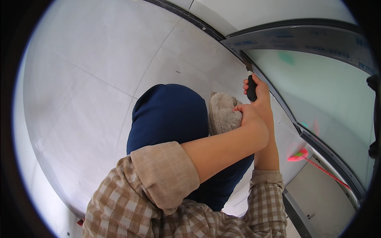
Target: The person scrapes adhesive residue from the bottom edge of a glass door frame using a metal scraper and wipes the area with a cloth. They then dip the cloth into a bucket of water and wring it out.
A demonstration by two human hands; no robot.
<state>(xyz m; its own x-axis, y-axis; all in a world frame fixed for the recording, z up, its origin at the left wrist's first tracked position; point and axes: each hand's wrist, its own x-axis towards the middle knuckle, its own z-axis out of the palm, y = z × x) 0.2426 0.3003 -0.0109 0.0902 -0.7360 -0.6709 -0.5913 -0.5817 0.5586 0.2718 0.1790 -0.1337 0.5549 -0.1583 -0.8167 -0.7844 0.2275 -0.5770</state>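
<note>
My right hand (260, 87) grips the black handle of a scraper (251, 89), which looks like a putty knife. Its dark, narrow blade reaches up to the lower edge of a grey metal door frame (262, 71), where it meets the floor. My left forearm crosses in front of my body, and my left hand (245, 112) is bent down beside my right wrist. Its visible fingers curl over a fluffy grey-beige slipper (224, 113); the rest of that hand is hidden, so whether it holds anything is unclear. My knee in dark blue trousers (171, 113) is bent beside the slipper.
Right of the frame stands a frosted glass panel (321, 89); printed protective film (294, 37) covers a metal profile above it. A pink broom (298, 155) with a red handle lies lower right. Pale floor tiles (89, 89) spread left, with a small dark scrap (178, 72).
</note>
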